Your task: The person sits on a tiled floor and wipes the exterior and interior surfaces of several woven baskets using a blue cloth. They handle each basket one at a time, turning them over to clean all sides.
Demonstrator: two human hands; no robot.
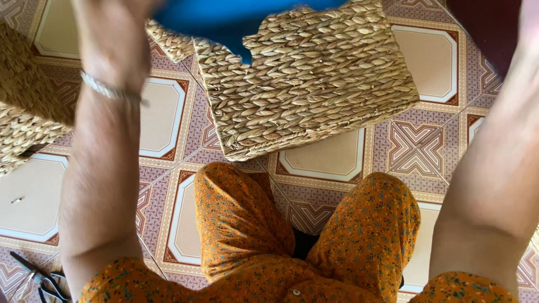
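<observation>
Both forearms reach far, past the top edge of view. The left hand (115,22) is blurred and the right is out of frame, so neither grip can be told. The blue cloth (224,19) lies between them, over the basket (309,84) on the floor (331,157), nearer the left.

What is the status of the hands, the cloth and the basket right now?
Left hand raised at blue cloth, grip unclear. Right hand out of frame. Woven basket on tiled floor beneath. Scissors lower left, clear.
</observation>
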